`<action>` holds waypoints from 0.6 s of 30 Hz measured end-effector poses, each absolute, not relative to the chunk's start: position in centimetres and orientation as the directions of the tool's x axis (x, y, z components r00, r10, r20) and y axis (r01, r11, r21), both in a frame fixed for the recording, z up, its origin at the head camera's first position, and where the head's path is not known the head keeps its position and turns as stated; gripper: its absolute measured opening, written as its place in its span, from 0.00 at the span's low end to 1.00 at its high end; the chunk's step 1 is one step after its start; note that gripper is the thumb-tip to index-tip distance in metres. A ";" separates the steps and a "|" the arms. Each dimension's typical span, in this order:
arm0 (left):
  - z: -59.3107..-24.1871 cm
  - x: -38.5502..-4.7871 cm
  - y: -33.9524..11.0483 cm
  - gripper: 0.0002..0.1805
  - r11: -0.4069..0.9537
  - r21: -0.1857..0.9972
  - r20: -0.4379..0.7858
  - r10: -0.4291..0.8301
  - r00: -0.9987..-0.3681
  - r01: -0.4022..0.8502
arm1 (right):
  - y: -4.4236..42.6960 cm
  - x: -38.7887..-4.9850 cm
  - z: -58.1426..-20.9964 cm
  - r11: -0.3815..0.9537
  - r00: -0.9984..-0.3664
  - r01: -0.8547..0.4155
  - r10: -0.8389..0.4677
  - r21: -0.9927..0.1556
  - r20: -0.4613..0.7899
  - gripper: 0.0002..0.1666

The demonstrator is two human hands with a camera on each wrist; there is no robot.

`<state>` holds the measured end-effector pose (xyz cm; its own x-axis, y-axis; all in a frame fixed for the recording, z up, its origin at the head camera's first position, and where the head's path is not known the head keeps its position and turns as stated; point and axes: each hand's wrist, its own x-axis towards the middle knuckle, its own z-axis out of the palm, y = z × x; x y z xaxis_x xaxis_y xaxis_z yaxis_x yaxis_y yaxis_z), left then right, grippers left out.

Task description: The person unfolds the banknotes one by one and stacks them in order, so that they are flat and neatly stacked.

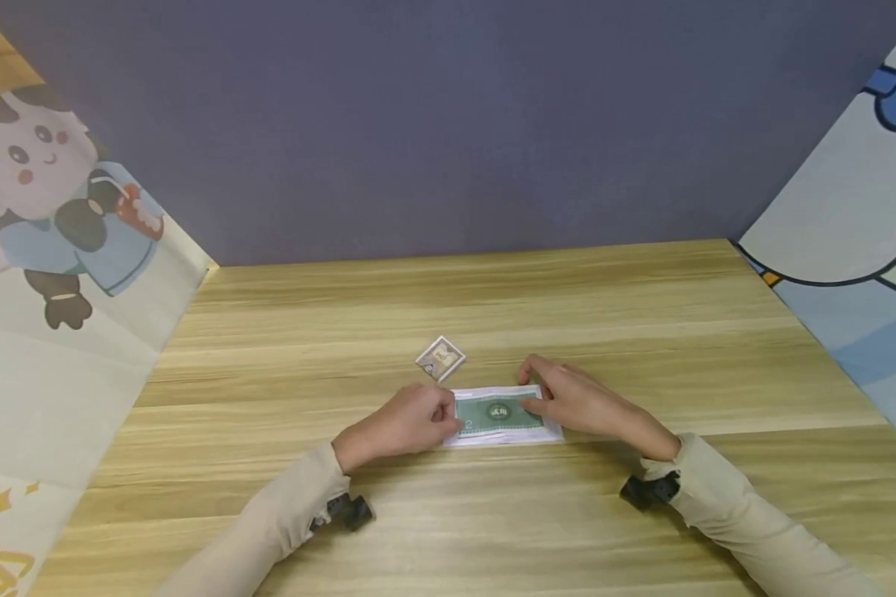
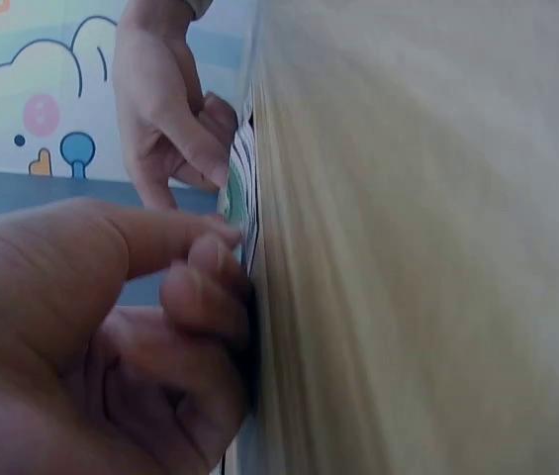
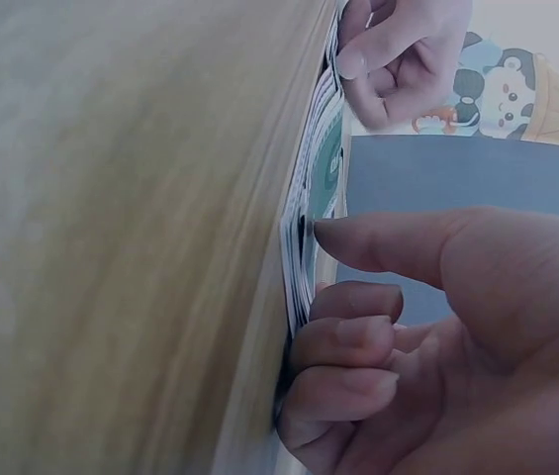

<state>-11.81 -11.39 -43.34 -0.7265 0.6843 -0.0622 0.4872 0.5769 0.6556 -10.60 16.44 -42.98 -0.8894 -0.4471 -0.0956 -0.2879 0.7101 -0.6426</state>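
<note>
A thin stack of white-edged paper (image 1: 508, 438) lies on the table, its top face printed with a green banknote design. At its left end, my left hand (image 1: 411, 420) pinches the edge, thumb on top and fingers curled. My right hand (image 1: 578, 400) holds the right end, with the thumb on the green print and the index finger bent near the far corner. Layered sheet edges of the stack (image 3: 309, 188) show in the right wrist view. The left wrist view has the left thumb (image 2: 175, 237) at the paper's edge. The fingertips beneath are partly hidden.
A small brown-and-white printed card (image 1: 440, 358) lies diagonally just beyond the stack's left end. The wooden table (image 1: 493, 531) meets a dark blue-grey panel (image 1: 448, 133) at the back. Cartoon-printed panels (image 1: 67, 215) stand on both sides.
</note>
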 end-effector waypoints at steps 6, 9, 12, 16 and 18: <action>-43.6 -12.3 -12.1 0.07 0.501 0.778 -0.133 0.721 -0.680 0.379 | 16.5 -10.6 -43.1 0.709 -0.882 -0.309 -0.463 -0.634 -0.089 0.15; -43.7 -12.3 -12.2 0.06 0.489 0.792 -0.139 0.728 -0.672 0.366 | 16.4 -10.6 -43.1 0.703 -0.877 -0.324 -0.474 -0.633 -0.078 0.15; -43.6 -12.3 -12.2 0.06 0.483 0.797 -0.139 0.732 -0.667 0.364 | 16.3 -10.5 -43.1 0.698 -0.873 -0.330 -0.482 -0.635 -0.076 0.15; -43.4 -12.4 -12.1 0.06 0.471 0.805 -0.139 0.741 -0.657 0.360 | 16.0 -10.5 -42.7 0.701 -0.877 -0.319 -0.473 -0.638 -0.081 0.15; -43.3 -12.4 -12.1 0.06 0.462 0.812 -0.133 0.740 -0.659 0.355 | 15.8 -10.5 -42.4 0.704 -0.884 -0.311 -0.461 -0.638 -0.078 0.14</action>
